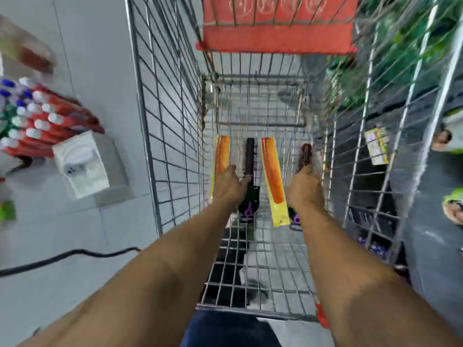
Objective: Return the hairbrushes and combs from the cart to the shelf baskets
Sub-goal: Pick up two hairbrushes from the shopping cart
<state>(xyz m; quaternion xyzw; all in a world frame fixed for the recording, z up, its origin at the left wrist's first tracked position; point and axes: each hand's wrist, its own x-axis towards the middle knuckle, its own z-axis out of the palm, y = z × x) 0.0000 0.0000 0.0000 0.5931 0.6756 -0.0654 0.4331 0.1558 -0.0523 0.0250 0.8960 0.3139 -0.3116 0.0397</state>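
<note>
Both my arms reach down into a wire shopping cart (172,136). On its floor lie two orange combs in yellow packs, one at the left (222,154) and one in the middle (273,176). Between them is a black round hairbrush (250,156) with a purple hang loop. A second round hairbrush (306,152) lies at the right. My left hand (229,185) rests over the left comb and touches the black hairbrush's handle; its grip is hidden. My right hand (304,187) covers the right hairbrush's handle, fingers curled around it.
A red plastic flap (278,33) sits at the cart's far end. Left of the cart on the tiled floor are a display of red tubes (42,118), a white box (82,164) and a black cable (67,256). Dark shelving with green goods (375,159) runs along the right.
</note>
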